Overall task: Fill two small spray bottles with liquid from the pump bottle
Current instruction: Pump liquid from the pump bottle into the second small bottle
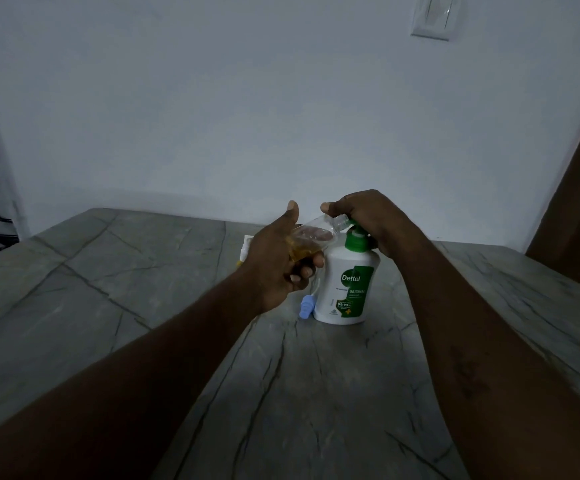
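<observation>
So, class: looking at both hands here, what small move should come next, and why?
Probably press the green pump head down with the right hand: the left hand holds the tilted spray bottle with its open neck at the nozzle, only partly filled with amber liquid.

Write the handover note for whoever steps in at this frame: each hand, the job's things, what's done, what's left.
Left hand: holds the small clear bottle tilted, its open neck at the pump spout; amber liquid inside.
Right hand: on the green pump head of the Dettol pump bottle, upright on the table.
Blue spray cap lies beside its base.
Another item sits behind the left hand, mostly hidden.
Left: finish filling, cap, do the second bottle.
</observation>
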Demonstrator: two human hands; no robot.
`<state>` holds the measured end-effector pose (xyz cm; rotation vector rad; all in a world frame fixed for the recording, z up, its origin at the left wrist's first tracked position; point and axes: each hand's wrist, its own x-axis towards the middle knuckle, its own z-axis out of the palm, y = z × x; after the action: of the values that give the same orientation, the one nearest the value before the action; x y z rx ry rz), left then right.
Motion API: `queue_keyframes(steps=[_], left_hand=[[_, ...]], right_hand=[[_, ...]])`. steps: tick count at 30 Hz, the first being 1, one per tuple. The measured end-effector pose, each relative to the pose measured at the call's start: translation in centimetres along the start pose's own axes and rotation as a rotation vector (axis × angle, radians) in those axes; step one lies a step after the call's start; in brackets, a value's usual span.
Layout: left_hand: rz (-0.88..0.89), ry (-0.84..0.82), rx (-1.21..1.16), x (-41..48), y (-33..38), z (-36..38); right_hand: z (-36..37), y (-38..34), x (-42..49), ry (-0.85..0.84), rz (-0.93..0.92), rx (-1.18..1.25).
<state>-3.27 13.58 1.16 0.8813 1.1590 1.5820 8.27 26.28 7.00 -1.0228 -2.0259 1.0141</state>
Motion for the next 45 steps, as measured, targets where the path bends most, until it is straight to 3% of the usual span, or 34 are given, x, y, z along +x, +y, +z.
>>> queue_keyframes(steps=[12,24,36,45], left_hand=[[0.016,-0.023,-0.018,-0.19,0.32,0.03],[0.011,-0.016,-0.020,-0.18,0.19,-0.10],[0.026,-0.037,-0.014,-0.19,0.35,-0.07],[0.023,-0.025,-0.019,-0.14,0.17,0.05]], right_hand=[[-0.53,-0.43,0.24,0.060,-0.112,-0.090],[-0.04,-0.03,0.05,-0.013,0.049,0.019],[-0.62,-0.56,0.21,0.069,-0.093,-0.072],[-0.44,-0.01,0.38,0.006,0.018,-0.002]])
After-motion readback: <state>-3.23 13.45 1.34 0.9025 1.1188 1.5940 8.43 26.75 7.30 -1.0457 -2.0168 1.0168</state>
